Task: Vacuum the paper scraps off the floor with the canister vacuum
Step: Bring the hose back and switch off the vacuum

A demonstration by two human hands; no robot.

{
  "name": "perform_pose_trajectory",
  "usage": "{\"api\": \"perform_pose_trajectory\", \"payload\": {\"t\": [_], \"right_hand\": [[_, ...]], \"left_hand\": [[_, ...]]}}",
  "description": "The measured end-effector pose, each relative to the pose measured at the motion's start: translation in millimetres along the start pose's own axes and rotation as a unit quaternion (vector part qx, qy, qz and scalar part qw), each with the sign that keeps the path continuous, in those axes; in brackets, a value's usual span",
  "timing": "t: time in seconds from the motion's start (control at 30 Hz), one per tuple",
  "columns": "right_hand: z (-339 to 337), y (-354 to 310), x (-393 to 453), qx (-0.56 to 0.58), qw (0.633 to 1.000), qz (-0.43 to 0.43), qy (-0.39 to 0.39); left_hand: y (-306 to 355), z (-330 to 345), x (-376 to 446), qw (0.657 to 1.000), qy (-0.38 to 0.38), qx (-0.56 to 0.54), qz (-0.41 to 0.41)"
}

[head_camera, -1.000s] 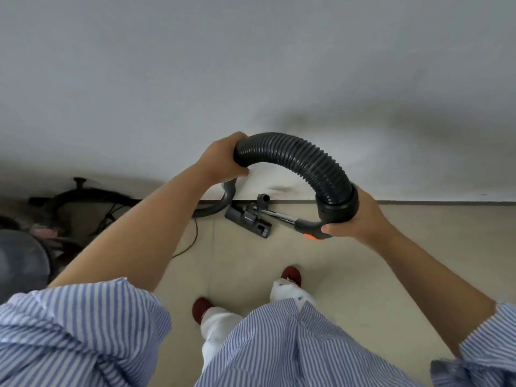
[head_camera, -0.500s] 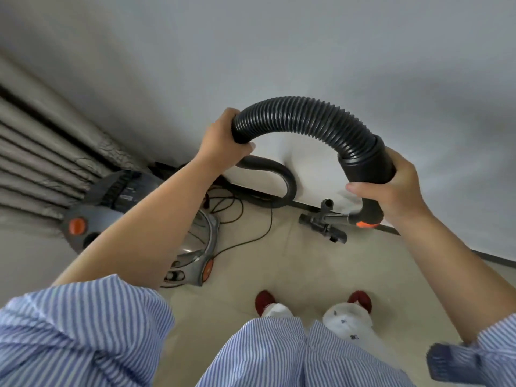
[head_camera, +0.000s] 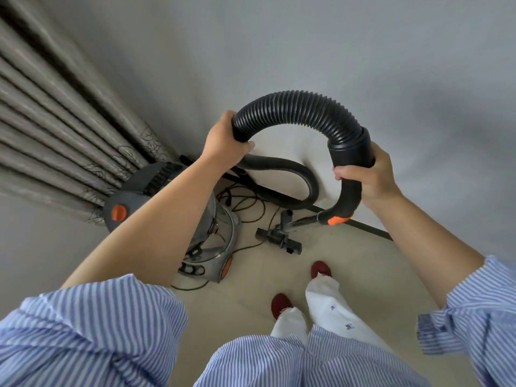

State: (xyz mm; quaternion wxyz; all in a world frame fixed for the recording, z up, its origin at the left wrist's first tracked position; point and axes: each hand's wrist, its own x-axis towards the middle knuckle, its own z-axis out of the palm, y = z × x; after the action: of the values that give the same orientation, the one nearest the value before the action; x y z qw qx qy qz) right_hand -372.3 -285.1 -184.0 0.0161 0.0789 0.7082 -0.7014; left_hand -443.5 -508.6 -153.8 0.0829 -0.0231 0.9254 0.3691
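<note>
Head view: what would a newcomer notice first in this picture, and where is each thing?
First comes the black ribbed hose, arched high in the middle, with the left hand gripping one end and the right hand gripping the handle. Lower left stands the grey canister with orange buttons, beside the curtain. The floor head lies on the floor just ahead of the red shoes.

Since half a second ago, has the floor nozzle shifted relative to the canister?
Cannot tell. The camera itself swung, so everything slid across the view. The floor nozzle lies on the tiles right of the canister, near the baseboard, much as before.
</note>
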Motion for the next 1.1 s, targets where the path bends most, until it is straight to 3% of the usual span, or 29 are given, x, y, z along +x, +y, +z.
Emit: {"api": "perform_pose_trajectory", "payload": {"t": [0.33,0.63,0.77,1.1], "right_hand": [[21,16,65,-0.034,0.999,-0.004,0.008],[-12,37,100,-0.104,0.992,0.071,0.009],[-22,40,122,-0.116,0.989,0.088,0.005],[-54,47,162,-0.212,0.959,0.156,0.108]], "left_hand": [[-26,7,39,0.997,-0.004,-0.033,-0.070],[-13,41,84,0.992,-0.080,-0.015,-0.097],[-9,52,100,0.992,-0.075,-0.017,-0.103],[23,86,154,0.993,-0.072,-0.001,-0.089]]}}
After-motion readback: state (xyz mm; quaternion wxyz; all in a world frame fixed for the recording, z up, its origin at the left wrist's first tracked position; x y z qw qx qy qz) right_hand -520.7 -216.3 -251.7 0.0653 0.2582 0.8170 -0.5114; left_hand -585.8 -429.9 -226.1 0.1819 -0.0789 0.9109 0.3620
